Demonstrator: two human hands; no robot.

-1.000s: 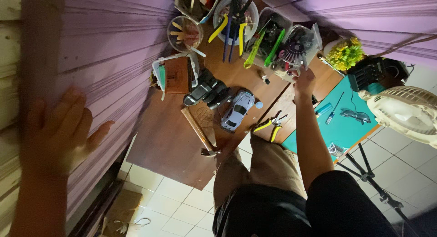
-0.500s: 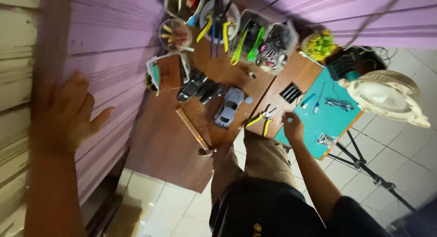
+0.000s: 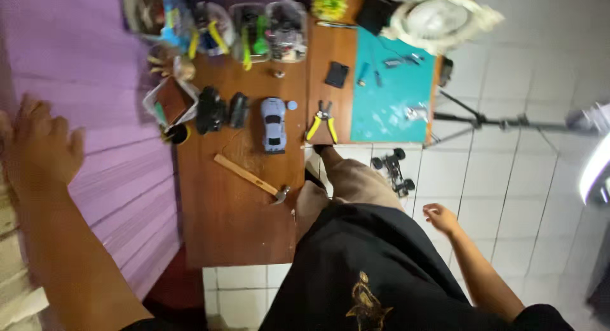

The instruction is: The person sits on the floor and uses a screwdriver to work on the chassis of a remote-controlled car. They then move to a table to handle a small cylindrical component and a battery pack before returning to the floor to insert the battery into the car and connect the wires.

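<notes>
My left hand [image 3: 39,147] presses flat, fingers spread, against the purple ribbed wall [image 3: 95,83] at the left. My right hand [image 3: 440,218] hangs beside my hip over the white tiled floor, holding nothing, fingers loosely curled. A toy car chassis [image 3: 394,171] with black wheels lies on the floor a little ahead of it. On the brown wooden table [image 3: 235,216] sit a light blue toy car body [image 3: 274,123], a hammer [image 3: 251,178] with a wooden handle and yellow-handled pliers [image 3: 323,121].
Clear tubs of tools [image 3: 254,26] line the table's far edge. A teal cutting mat [image 3: 394,93] carries small parts. A white fan [image 3: 438,16] stands beyond it. A tripod leg [image 3: 502,122] crosses the floor at the right. Black parts [image 3: 219,108] lie near the car.
My right hand has left the table and dropped to my side over the floor. The view has swung so the table lies ahead. My left hand stays on the wall.
</notes>
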